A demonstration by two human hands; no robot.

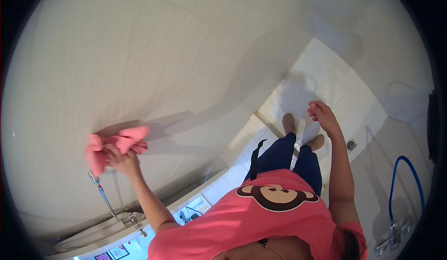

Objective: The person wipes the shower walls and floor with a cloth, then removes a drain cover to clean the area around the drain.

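My left hand (125, 161) grips a crumpled pink cloth (132, 136) against or very near the pale wall (167, 68); whether the cloth touches it I cannot tell. Part of the cloth is blurred, and my fingers are partly hidden in its folds. Just below the cloth is a metal valve (93, 178) with a hose running down from it. On the other side, my right hand (323, 115) hangs over the tiled floor with its fingers loosely curled and nothing seen in them.
A low ledge (269, 125) crosses the floor by my feet. A floor drain (351, 144) lies to the right. At the lower right, a blue hose (393, 186) loops up from a metal tap (394, 235). A white ceramic fixture (101, 230) stands at the lower left.
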